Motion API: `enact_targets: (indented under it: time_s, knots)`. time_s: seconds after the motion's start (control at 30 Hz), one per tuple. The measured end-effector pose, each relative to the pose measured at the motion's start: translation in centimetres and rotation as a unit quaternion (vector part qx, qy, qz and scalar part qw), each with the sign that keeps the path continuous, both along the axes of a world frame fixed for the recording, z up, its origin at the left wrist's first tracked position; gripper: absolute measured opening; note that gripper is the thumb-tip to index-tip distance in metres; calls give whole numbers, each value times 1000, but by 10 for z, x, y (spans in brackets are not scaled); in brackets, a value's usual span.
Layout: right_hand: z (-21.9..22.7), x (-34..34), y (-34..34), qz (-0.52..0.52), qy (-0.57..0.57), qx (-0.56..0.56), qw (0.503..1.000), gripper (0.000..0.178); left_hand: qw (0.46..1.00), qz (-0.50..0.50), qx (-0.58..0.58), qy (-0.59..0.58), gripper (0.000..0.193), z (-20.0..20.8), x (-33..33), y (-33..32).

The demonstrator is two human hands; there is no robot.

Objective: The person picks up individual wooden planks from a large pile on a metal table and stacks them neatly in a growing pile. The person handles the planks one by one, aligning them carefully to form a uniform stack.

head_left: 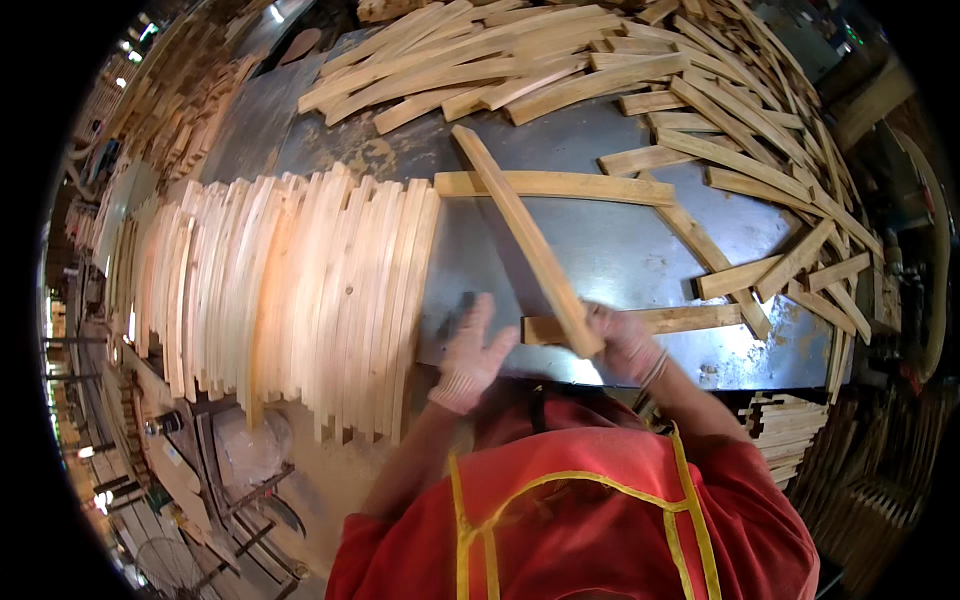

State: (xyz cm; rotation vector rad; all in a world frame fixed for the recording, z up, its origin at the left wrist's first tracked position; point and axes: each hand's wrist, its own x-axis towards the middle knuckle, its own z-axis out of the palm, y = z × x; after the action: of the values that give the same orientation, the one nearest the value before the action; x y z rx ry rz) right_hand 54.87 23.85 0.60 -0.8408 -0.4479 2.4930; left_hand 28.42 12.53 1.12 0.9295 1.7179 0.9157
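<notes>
My right hand (625,342), in a pale work glove, grips the near end of a wooden strip (522,235). The strip slants up and away to the left over the metal table (610,240). My left hand (474,358), gloved too, is over the table's near edge with its fingers spread and nothing in them. Just left of it lies a row of pale wooden strips (300,290), set side by side. One loose strip (570,187) lies crosswise beneath the far part of the held one. Another strip (680,320) lies behind my right hand, partly hidden.
A large heap of loose strips (470,60) covers the far side of the table and runs down its right side (790,180). Stacked wood (785,430) stands below the table at the right. A metal-framed cart (240,500) is on the floor at the lower left.
</notes>
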Motion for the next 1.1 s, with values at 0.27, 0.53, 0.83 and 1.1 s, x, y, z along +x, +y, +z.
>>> enact_targets:
  time_s: [0.27,0.53,0.83,1.1]
  knots:
    - [31,-37,91,235,-413,581,661,46,985,31,-154,-72,57,-41,-3,9]
    - [30,-16,254,302,-617,642,340,76,805,-18,-202,558,86,57,-105,-54]
    - [-33,-7,126,339,-346,476,734,54,744,24,-177,644,68,-9,-169,-114]
    - [9,-183,-45,450,-353,494,655,72,763,1,-78,641,63,-13,-183,-111]
